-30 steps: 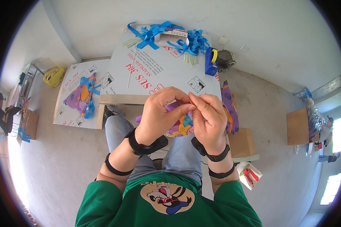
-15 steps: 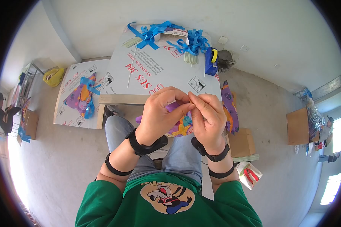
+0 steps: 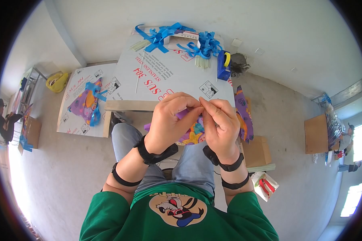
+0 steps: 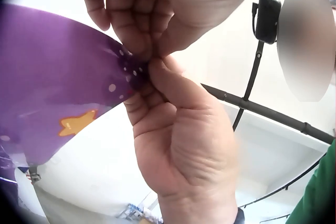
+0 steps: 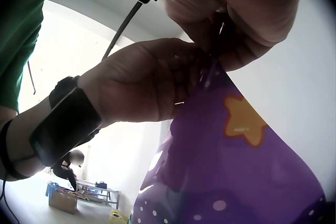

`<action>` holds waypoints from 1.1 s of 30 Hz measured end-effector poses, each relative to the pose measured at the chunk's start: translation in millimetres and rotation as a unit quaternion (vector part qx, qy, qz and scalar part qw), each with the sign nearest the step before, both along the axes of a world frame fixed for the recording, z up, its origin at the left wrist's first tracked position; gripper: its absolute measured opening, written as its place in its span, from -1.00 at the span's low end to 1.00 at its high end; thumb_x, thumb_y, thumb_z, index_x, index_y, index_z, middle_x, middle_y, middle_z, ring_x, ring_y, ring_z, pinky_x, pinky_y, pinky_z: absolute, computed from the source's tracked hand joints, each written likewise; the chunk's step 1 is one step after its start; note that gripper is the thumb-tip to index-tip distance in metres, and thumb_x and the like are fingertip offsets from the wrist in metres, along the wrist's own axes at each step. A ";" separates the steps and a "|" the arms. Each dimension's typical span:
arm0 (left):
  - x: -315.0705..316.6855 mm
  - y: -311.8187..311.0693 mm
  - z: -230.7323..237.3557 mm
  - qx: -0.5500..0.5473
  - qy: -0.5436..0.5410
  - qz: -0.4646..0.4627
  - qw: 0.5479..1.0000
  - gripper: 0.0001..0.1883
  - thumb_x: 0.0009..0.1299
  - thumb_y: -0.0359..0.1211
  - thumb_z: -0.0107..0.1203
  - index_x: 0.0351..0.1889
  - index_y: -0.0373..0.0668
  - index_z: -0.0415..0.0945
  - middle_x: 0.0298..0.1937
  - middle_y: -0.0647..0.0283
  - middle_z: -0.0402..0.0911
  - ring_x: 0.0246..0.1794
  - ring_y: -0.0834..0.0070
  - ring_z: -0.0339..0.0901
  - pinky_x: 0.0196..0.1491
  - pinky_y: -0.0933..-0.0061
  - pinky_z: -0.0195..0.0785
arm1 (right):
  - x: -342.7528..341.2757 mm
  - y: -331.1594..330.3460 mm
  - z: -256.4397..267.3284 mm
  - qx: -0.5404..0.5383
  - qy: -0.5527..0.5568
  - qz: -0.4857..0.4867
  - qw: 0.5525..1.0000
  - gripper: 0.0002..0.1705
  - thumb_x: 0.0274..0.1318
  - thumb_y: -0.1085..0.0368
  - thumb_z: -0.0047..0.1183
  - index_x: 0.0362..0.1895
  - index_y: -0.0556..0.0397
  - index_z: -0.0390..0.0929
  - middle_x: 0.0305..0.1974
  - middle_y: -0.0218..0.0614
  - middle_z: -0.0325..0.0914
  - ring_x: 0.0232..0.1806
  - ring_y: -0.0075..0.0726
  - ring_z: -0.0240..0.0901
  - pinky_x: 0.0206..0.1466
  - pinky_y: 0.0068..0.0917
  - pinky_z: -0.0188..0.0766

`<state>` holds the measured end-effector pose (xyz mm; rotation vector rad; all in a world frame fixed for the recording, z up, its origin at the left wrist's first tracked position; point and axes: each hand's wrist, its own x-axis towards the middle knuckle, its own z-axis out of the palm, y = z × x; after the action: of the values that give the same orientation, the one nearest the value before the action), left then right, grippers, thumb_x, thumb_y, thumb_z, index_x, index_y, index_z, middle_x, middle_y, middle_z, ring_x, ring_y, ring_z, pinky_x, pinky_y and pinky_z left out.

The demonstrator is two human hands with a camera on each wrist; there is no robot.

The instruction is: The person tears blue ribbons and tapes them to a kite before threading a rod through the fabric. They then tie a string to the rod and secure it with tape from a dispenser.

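Observation:
In front of the lap, my left hand (image 3: 169, 120) and right hand (image 3: 221, 126) meet fingertip to fingertip. Between them, thumbs and fingers pinch the gathered, narrow end of a glossy purple printed plastic sheet (image 4: 58, 71). The sheet widens away from the fingers and carries a yellow-orange star and pale dots, seen best in the right wrist view (image 5: 210, 171). From above, the hands cover its top, and a colourful lower part (image 3: 193, 138) shows below them. The very tip is hidden by the fingers.
A table (image 3: 124, 84) ahead bears blue ribbons (image 3: 209, 44), an open box (image 3: 185, 39), thin rods and a tape dispenser (image 3: 224, 66). Another purple piece with blue ribbon (image 3: 88, 100) lies on the lower board at left. A cardboard box (image 3: 256, 150) stands at right.
The hands stay in the same place. Only the pinching thumbs and fingertips shift slightly against each other at the sheet's end.

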<state>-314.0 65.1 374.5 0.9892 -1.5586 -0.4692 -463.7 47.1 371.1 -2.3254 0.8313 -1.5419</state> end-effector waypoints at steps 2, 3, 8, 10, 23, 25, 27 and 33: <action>-0.1 0.6 0.1 0.006 0.015 -0.011 1.000 -0.89 0.11 -0.57 0.21 -0.40 -0.28 0.54 -0.41 0.20 0.59 -0.40 0.36 0.56 -0.30 0.49 0.39 | 0.0 0.4 -1.6 0.003 -0.001 -0.003 1.000 -0.59 -0.08 0.69 0.04 -0.06 0.19 0.56 -0.34 -0.25 0.46 -0.41 -0.31 0.44 -0.40 -0.54 0.38; -0.1 1.7 1.2 0.031 0.027 -0.014 0.999 -0.90 0.12 -0.57 0.19 -0.40 -0.28 0.53 -0.41 0.21 0.59 -0.40 0.41 0.55 -0.29 0.51 0.38 | 0.3 0.5 -1.9 0.006 -0.002 -0.006 1.000 -0.59 -0.08 0.69 0.04 -0.07 0.20 0.56 -0.34 -0.24 0.47 -0.40 -0.30 0.45 -0.39 -0.53 0.39; 3.3 -0.3 -8.3 0.114 0.114 -0.060 0.985 -0.95 0.17 -0.55 0.14 -0.42 -0.28 0.50 -0.38 0.28 0.59 -0.35 0.58 0.52 -0.23 0.58 0.37 | 3.2 0.4 -0.5 0.054 -0.036 0.002 0.998 -0.71 -0.06 0.65 0.07 -0.17 0.22 0.55 -0.31 -0.19 0.53 -0.36 -0.30 0.50 -0.33 -0.53 0.41; 4.5 -2.3 -12.8 0.145 0.211 -0.114 0.960 -0.97 0.20 -0.54 0.11 -0.43 -0.29 0.48 -0.35 0.32 0.59 -0.30 0.65 0.49 -0.18 0.60 0.37 | 2.7 0.5 -2.4 0.087 -0.035 0.002 0.996 -0.77 -0.03 0.63 0.08 -0.22 0.22 0.55 -0.30 -0.20 0.56 -0.34 -0.36 0.51 -0.30 -0.58 0.42; 6.6 -2.2 -28.6 0.280 0.399 -0.158 0.858 -0.76 0.24 -0.58 0.15 -0.39 -0.17 0.26 -0.30 0.21 0.60 -0.25 0.61 0.53 -0.17 0.59 0.41 | 1.3 -3.8 -27.6 0.050 0.010 -0.037 0.998 -0.83 -0.14 0.59 0.15 -0.45 0.15 0.43 -0.53 -0.23 0.45 -0.56 -0.13 0.41 -0.53 -0.39 0.30; 7.2 -3.6 -32.2 0.281 0.397 -0.163 0.858 -0.73 0.25 -0.60 0.13 -0.37 -0.15 0.22 -0.31 0.19 0.60 -0.24 0.58 0.55 -0.16 0.57 0.43 | 1.3 -4.9 -30.4 0.055 0.017 -0.038 0.998 -0.82 -0.15 0.58 0.16 -0.47 0.14 0.41 -0.55 -0.24 0.43 -0.58 -0.13 0.40 -0.55 -0.38 0.28; 7.4 -4.0 -33.1 0.286 0.401 -0.167 0.854 -0.73 0.25 -0.60 0.14 -0.38 -0.15 0.22 -0.32 0.19 0.60 -0.24 0.58 0.55 -0.16 0.58 0.43 | 1.9 -5.6 -32.8 0.050 0.027 -0.050 0.997 -0.79 -0.16 0.56 0.19 -0.50 0.12 0.39 -0.58 -0.26 0.39 -0.60 -0.13 0.37 -0.57 -0.36 0.25; 7.7 -6.3 -38.7 0.285 0.403 -0.178 0.851 -0.72 0.25 -0.60 0.15 -0.40 -0.14 0.21 -0.32 0.19 0.60 -0.26 0.57 0.56 -0.17 0.58 0.43 | 2.8 -3.3 -36.9 0.078 0.037 -0.059 0.995 -0.75 -0.17 0.52 0.23 -0.53 0.10 0.35 -0.59 -0.28 0.37 -0.59 -0.16 0.34 -0.56 -0.35 0.24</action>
<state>-306.3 58.7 335.8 0.7549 -0.8146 -1.4673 -460.9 43.8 334.3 -2.2691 1.0836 -1.3854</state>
